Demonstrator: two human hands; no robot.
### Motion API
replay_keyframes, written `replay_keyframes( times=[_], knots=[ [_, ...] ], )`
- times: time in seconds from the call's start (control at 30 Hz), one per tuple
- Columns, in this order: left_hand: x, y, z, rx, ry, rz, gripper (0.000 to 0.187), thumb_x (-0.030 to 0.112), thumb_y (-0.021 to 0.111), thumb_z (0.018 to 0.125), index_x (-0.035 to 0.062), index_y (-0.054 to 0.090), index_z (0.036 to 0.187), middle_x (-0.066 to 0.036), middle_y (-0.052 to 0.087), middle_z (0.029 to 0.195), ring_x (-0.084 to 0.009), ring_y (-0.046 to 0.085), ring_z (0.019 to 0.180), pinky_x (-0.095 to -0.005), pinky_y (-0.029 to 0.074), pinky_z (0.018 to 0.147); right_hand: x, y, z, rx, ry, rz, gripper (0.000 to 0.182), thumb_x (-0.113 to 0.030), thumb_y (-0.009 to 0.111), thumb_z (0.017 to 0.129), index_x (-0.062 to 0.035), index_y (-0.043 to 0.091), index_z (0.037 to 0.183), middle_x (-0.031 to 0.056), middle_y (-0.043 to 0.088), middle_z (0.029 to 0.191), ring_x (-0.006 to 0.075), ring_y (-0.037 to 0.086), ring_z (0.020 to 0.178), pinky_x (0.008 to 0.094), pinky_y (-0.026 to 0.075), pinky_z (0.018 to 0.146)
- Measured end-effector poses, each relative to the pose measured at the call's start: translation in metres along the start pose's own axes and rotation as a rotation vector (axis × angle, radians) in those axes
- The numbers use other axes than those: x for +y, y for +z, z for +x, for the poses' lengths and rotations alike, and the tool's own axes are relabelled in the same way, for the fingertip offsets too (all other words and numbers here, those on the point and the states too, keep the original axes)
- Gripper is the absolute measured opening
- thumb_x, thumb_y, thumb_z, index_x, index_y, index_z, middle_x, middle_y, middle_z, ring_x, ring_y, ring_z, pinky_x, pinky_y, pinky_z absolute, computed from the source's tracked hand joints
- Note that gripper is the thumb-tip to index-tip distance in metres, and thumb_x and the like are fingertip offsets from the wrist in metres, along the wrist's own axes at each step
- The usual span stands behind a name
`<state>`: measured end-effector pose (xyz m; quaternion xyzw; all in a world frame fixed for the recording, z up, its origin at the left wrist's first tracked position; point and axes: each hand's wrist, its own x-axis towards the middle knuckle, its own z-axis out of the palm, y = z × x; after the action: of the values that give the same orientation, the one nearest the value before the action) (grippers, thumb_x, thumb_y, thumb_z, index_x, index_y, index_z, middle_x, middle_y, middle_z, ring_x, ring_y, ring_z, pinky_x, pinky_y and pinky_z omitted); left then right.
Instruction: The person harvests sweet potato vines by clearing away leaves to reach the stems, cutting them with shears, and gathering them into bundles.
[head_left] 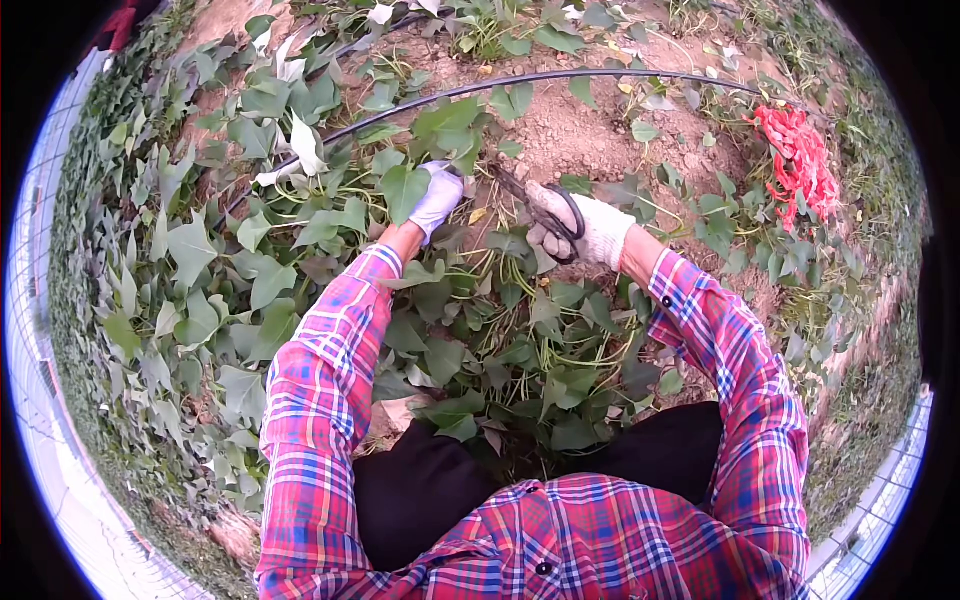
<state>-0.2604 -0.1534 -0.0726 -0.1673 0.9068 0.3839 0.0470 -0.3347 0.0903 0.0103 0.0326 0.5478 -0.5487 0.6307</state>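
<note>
Gloved in pale lavender, my left hand [438, 198] is closed around a leafy green vine [450, 128] whose leaves rise above and hang beside the fingers. My right hand [583, 228], in a white knitted glove with a dirty palm, grips dark scissors [563, 212] by their loop handles. The blades point up and left towards my left hand, with a small gap between them and it. More broad-leafed vines [500, 330] spread below both hands.
A black hose [440, 93] arcs over the soil beyond my hands. A heap of red strips [797, 165] lies at the right on the plants. Brown soil [590, 125] shows between the vines. Dense leaves [195, 290] cover the left side.
</note>
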Motion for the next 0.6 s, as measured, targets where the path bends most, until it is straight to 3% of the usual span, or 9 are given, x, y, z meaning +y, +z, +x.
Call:
replay_keyframes(
  times=[0.07,0.1,0.27,0.33,0.4,0.47,0.5,0.53,0.6],
  knots=[
    [0.008,-0.005,-0.006,0.032,-0.137,-0.305,0.026,0.022,0.071,0.080,0.0008,0.066,0.096,-0.011,0.065,0.092,-0.0235,0.059,0.086,-0.0381,0.044,0.084,-0.003,0.006,-0.006,-0.002,0.009,-0.005,0.060,-0.058,0.058,0.086,-0.0007,0.054,0.104,0.0114,0.065,0.079,0.0105,0.057,0.053,0.0202,0.048,0.044],
    [0.012,-0.012,-0.005,-0.053,-0.192,-0.280,0.039,0.028,0.076,0.078,0.0018,0.065,0.104,-0.014,0.064,0.099,-0.0239,0.057,0.096,-0.0346,0.042,0.089,-0.006,0.008,-0.008,-0.003,0.012,-0.004,0.060,-0.058,0.058,0.086,-0.0007,0.054,0.104,0.0114,0.065,0.079,0.0105,0.057,0.053,0.0202,0.048,0.044],
    [0.005,-0.008,0.005,-0.041,-0.245,-0.098,0.048,0.036,0.075,0.078,0.0036,0.062,0.112,-0.011,0.064,0.103,-0.0240,0.056,0.099,-0.0331,0.040,0.092,-0.012,0.011,-0.011,-0.007,0.063,0.068,0.068,-0.061,0.058,0.084,0.0032,0.054,0.104,0.0132,0.064,0.080,0.0112,0.058,0.055,0.0203,0.048,0.045],
    [0.003,-0.006,0.003,0.029,-0.210,-0.323,0.054,0.039,0.075,0.078,0.0017,0.061,0.114,-0.012,0.064,0.106,-0.0226,0.056,0.101,-0.0327,0.040,0.093,-0.010,0.009,-0.007,0.003,0.066,0.055,0.069,-0.062,0.059,0.083,0.0043,0.054,0.104,0.0141,0.064,0.081,0.0116,0.057,0.054,0.0205,0.048,0.045],
    [0.011,-0.010,0.000,-0.021,-0.222,-0.360,0.058,0.039,0.076,0.077,-0.0019,0.060,0.115,-0.013,0.063,0.109,-0.0202,0.056,0.102,-0.0325,0.040,0.093,-0.009,0.006,-0.004,-0.051,0.046,0.068,0.069,-0.061,0.059,0.084,0.0043,0.054,0.104,0.0138,0.064,0.080,0.0118,0.056,0.054,0.0204,0.047,0.044],
    [0.026,-0.011,-0.006,0.126,-0.313,-0.170,0.055,0.035,0.078,0.076,-0.0051,0.061,0.110,-0.015,0.064,0.107,-0.0198,0.057,0.098,-0.0328,0.041,0.090,-0.011,0.011,0.001,-0.002,0.054,0.069,0.068,-0.060,0.059,0.084,0.0043,0.054,0.104,0.0125,0.063,0.078,0.0119,0.055,0.052,0.0205,0.046,0.042],
    [0.024,-0.016,-0.005,0.035,-0.222,-0.339,0.050,0.033,0.080,0.073,-0.0063,0.064,0.099,-0.015,0.065,0.097,-0.0216,0.058,0.091,-0.0331,0.042,0.086,-0.011,0.012,0.004,0.004,0.054,0.056,0.067,-0.060,0.058,0.085,0.0038,0.055,0.103,0.0112,0.063,0.077,0.0115,0.055,0.051,0.0204,0.046,0.042],
    [0.023,-0.018,-0.006,0.034,-0.225,-0.337,0.050,0.033,0.080,0.073,-0.0063,0.064,0.099,-0.015,0.065,0.097,-0.0216,0.058,0.091,-0.0331,0.042,0.086,-0.012,0.012,0.006,0.010,0.054,0.042,0.065,-0.060,0.058,0.085,0.0032,0.055,0.103,0.0100,0.062,0.076,0.0111,0.054,0.051,0.0202,0.046,0.041],
    [0.021,-0.022,-0.007,0.006,-0.136,-0.427,0.044,0.019,0.078,0.073,0.0008,0.060,0.109,-0.012,0.066,0.102,-0.0224,0.060,0.090,-0.0355,0.047,0.081,-0.006,0.006,0.011,-0.004,0.082,0.055,0.061,-0.058,0.058,0.086,0.0013,0.058,0.100,0.0063,0.061,0.073,0.0099,0.053,0.049,0.0207,0.042,0.040]
  ],
)
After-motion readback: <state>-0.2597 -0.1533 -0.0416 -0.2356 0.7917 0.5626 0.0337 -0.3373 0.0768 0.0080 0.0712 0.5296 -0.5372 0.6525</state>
